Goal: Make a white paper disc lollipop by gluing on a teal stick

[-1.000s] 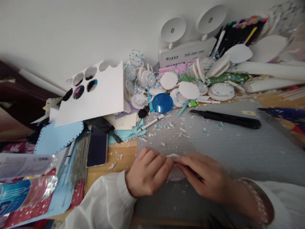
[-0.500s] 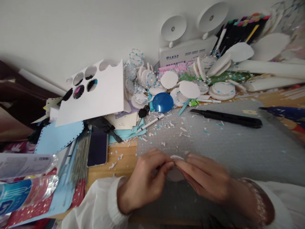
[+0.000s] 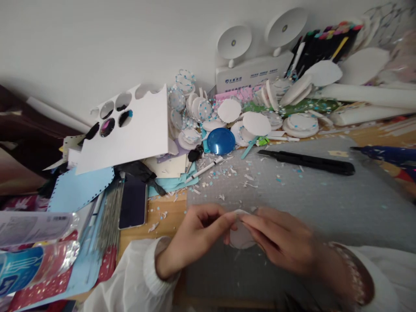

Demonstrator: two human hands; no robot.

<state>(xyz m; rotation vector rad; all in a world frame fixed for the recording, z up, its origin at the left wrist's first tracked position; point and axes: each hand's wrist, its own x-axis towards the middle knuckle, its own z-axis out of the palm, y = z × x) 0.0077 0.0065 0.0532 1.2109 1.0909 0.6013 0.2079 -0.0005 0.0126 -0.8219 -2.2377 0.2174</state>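
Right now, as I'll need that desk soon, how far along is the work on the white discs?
Partway, it seems. Looking done: the blue-dotted discs by the wall. In hand: one pale disc, its upper edge between the left hand and right hand. Possibly left: the plain-faced discs near the blue lid; I can't tell whether they need dots.

The light is soft and rather dim; its source is not visible. A small white glare is on the glossy blue round lid. The grey cutting mat becomes darker near the hands. The right hand and pale round disc look blurred, and the side edges appear stretched.
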